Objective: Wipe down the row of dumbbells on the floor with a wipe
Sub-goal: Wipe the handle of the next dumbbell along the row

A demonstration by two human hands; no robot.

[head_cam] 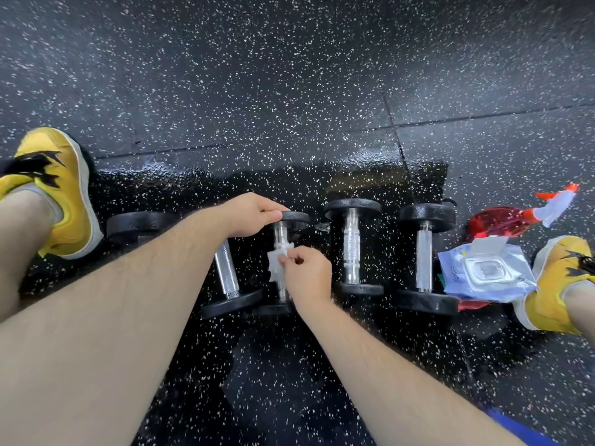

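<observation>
Several black dumbbells with silver handles lie in a row on the speckled rubber floor. My left hand grips the far plate of the middle dumbbell. My right hand pinches a crumpled white wipe against that dumbbell's handle. To the left, a tilted dumbbell is partly covered by my left forearm, and a further one lies by my left shoe. Two more dumbbells lie to the right, untouched.
An open pack of wipes lies right of the row, against a red spray bottle with a white and orange nozzle. My yellow shoes flank the row. The floor around the dumbbells looks wet.
</observation>
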